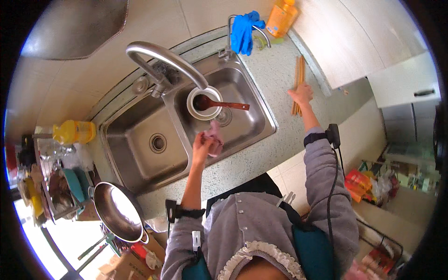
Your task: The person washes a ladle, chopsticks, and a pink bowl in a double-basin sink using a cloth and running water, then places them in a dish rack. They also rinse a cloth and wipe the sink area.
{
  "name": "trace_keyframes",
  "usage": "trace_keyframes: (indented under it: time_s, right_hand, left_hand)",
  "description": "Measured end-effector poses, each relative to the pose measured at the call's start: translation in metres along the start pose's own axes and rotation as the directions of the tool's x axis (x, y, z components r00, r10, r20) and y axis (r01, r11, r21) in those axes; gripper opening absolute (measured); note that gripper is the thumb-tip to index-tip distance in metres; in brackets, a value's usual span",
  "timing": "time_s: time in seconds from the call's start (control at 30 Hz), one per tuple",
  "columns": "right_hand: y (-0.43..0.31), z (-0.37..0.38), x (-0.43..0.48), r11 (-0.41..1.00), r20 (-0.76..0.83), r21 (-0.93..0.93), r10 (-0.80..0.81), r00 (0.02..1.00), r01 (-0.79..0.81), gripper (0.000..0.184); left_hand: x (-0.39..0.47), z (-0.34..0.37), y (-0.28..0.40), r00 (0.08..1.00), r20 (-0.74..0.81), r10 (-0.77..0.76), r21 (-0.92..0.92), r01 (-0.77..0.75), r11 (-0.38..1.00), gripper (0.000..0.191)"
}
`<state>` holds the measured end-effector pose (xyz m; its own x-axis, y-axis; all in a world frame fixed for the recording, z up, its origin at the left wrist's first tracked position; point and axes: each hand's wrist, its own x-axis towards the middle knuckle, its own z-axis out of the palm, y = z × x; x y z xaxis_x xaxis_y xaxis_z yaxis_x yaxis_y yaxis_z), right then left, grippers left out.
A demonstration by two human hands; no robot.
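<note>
My left hand (202,147) grips a crumpled pink cloth (214,144) at the near side of the right basin. In that basin (241,129) of the steel double sink stands a white bowl (193,112), with a reddish-brown wooden spoon (229,104) resting across it. The spoon's head is inside the bowl and its handle sticks out to the right. On the counter right of the sink, my right hand (302,94) closes around the middle of a bundle of wooden chopsticks (301,70). My fingers cover part of the bundle.
A curved steel faucet (168,57) arches over the bowl. Blue gloves (245,33) hang on a thin tap, near an orange bottle (281,19). A yellow bottle (74,132) and a rack of utensils stand left. A pan (117,211) sits at the counter's lower left.
</note>
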<state>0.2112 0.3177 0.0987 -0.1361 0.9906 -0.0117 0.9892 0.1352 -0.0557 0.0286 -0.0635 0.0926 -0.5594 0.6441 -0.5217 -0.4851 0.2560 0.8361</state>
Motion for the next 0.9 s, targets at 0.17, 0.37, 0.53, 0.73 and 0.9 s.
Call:
trace_keyframes:
  time_s: [0.17,0.37,0.53,0.73,0.9]
  right_hand:
    - [0.01,0.02,0.038,0.93,0.248,-0.153,-0.292,0.924,0.335,0.062]
    - [0.026,0.022,0.045,0.973,0.263,-0.026,-0.213,0.941,0.228,0.047]
    - [0.01,-0.005,-0.002,0.886,0.099,0.307,-0.394,0.914,0.348,0.023]
    - [-0.07,-0.051,-0.13,-0.067,0.041,0.994,-0.537,0.843,-0.091,0.009]
    - [-0.152,-0.012,-0.192,-0.036,0.173,0.971,-0.578,0.798,-0.236,0.009]
  left_hand:
    - [0.026,0.02,-0.027,0.884,-0.106,0.456,0.775,-0.214,0.595,0.034]
    - [0.054,0.002,0.003,0.894,-0.272,0.357,0.465,-0.203,0.862,0.031]
    - [0.097,-0.071,0.083,0.671,-0.663,0.333,0.112,-0.351,0.93,0.026]
    - [0.161,-0.116,0.122,0.873,-0.487,0.016,0.083,0.028,0.996,0.034]
    - [0.189,-0.134,0.1,0.888,-0.454,0.068,0.041,-0.055,0.998,0.023]
